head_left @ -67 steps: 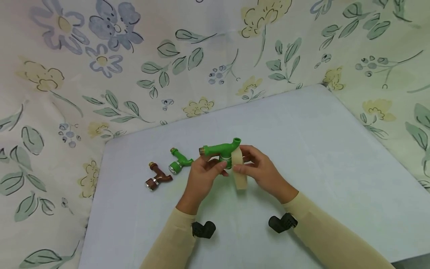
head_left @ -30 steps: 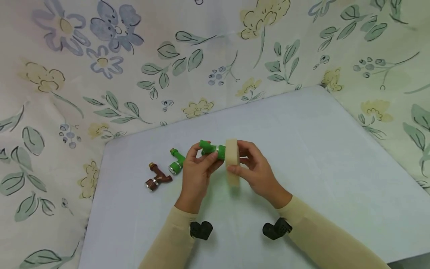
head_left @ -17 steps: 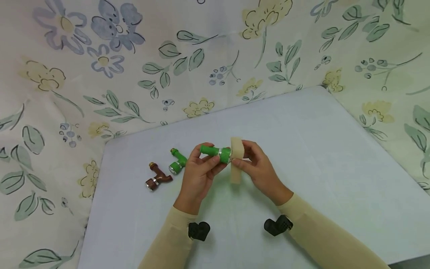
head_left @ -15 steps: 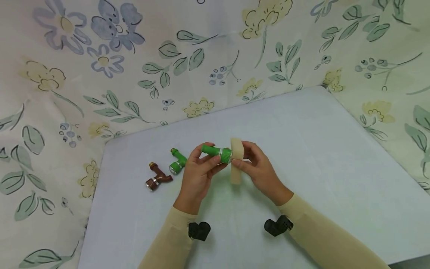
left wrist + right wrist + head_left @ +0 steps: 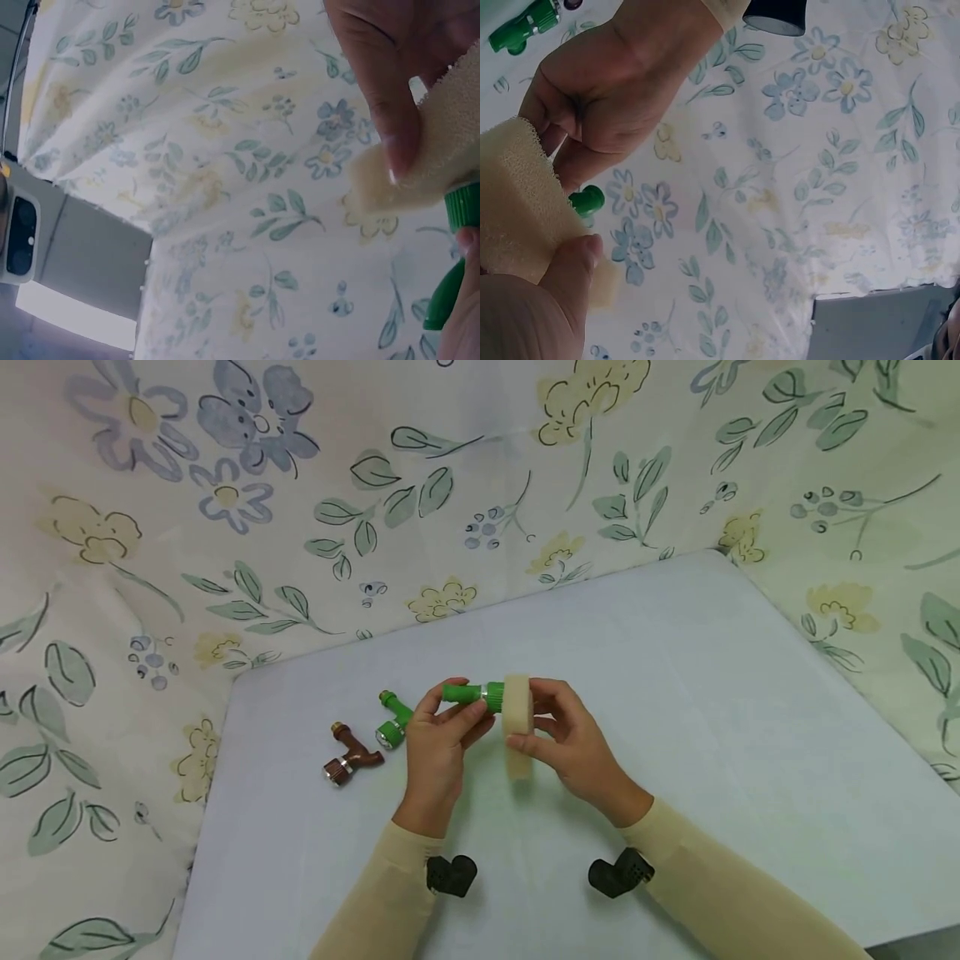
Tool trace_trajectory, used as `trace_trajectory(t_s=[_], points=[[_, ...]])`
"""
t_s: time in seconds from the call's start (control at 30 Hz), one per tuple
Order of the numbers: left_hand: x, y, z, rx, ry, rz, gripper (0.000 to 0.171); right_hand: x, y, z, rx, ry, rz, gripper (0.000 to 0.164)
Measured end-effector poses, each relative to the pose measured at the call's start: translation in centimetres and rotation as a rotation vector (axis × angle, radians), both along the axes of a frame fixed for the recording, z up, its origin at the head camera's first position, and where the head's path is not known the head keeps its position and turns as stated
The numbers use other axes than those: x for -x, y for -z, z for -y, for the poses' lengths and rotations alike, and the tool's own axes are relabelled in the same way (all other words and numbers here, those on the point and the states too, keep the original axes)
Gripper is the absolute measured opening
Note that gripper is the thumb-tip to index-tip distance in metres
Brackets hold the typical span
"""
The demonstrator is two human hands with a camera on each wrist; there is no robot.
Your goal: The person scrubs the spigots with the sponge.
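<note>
A green tap [image 5: 462, 693] with a ribbed green knob and a silver ring is held by my left hand [image 5: 441, 747], thumb against its side. My right hand [image 5: 581, 743] grips a pale yellow sponge [image 5: 517, 710], its thumb on the near face and its fingers behind. The sponge is pressed against the knob end of the tap, hiding that end in the head view. In the left wrist view the green knob [image 5: 463, 206] meets the sponge [image 5: 405, 176]. From the right wrist, the sponge [image 5: 525, 202] covers most of the tap, and only one green end [image 5: 587, 199] shows.
A second green tap [image 5: 392, 720] lies left of my left hand, partly hidden by it. Beside it lies a brown tap [image 5: 351, 755] with a brass thread. The white table [image 5: 675, 693] meets a flower-patterned cloth [image 5: 480, 485] at the back and sides.
The tap has turned from spout-up to lying sideways, knob towards the sponge. Over the last half second both hands shift slightly left, and the sponge, earlier bent around the knob end, stands straighter.
</note>
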State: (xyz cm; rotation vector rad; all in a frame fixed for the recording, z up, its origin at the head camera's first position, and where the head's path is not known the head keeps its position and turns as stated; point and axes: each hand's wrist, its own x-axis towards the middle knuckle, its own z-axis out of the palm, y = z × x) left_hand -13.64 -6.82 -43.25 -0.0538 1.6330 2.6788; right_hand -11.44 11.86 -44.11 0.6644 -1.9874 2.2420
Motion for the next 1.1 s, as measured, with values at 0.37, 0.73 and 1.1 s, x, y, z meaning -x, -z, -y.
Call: trace_trajectory(t_s=[0.37,0.73,1.1], points=[[-0.3,0.0,-0.1,-0.046,0.089,-0.007,0.048,-0.1,-1.5,-0.2,-0.029,0.103,-0.011,0.059],[-0.3,0.0,0.2,-0.069,0.139,-0.056,0.044,0.1,-1.4,-0.6,-0.024,0.027,0.08,0.052],[-0.1,0.0,0.0,0.026,0.007,0.001,0.048,-0.3,-1.0,-0.7,-0.053,-0.036,0.053,0.059]])
